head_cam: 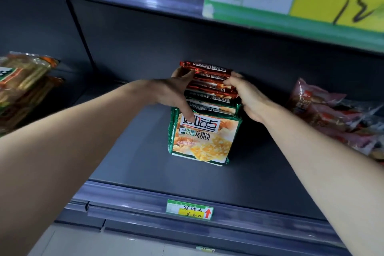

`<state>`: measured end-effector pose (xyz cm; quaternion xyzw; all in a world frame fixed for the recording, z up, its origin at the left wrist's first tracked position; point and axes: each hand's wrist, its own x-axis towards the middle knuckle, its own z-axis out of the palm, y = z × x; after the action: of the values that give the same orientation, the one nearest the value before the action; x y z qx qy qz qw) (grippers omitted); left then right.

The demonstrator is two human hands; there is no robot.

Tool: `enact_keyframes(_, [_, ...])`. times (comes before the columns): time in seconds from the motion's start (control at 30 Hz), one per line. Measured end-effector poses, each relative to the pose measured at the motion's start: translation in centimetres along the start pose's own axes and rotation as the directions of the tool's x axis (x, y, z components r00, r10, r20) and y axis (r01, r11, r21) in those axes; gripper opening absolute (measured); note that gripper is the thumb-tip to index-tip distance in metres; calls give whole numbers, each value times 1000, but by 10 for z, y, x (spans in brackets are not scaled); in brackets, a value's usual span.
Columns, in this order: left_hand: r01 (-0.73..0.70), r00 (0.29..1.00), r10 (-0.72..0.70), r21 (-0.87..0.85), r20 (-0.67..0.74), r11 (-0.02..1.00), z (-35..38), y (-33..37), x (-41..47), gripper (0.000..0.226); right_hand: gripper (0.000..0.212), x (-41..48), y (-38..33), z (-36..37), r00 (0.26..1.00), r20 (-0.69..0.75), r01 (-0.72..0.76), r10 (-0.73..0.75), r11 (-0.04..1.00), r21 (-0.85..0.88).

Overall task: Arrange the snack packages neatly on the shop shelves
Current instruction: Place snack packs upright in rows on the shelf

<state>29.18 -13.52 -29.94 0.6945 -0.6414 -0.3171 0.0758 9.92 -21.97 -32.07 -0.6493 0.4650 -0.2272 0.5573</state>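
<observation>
Snack packages (204, 135) upright in a row on shelf (145, 162), gripped between left hand (176, 93) and right hand (249, 100)

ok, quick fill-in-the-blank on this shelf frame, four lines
1. The front package of the row is edged in ____.
2. The left hand and right hand hold the row on the ____.
3. The price tag carries a red ____.
4. The pile of red packets lies to the row's ____.

Missing words: green; shelf; arrow; right
</observation>
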Motion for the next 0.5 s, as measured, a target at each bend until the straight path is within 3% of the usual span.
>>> enact_keyframes(0.1, [-7,1000,7,21,-27,1000,4,-4,1,134,79,-6,-3,3,997,-76,-20,13,996,-85])
enact_keyframes(0.3, [-29,998,33,73,-47,997,3,-13,-21,127,42,-35,-9,8,958,-276,-47,-73,913,-406])
enact_keyframes(0.4, [10,999,-2,172,-45,985,6,-23,-41,119,39,-56,-18,16,946,-310,-111,-91,809,-577])
enact_keyframes(0.5, [163,979,-122,268,-161,950,8,-33,-71,98,35,-78,-25,28,944,-297,-124,-145,679,-724])
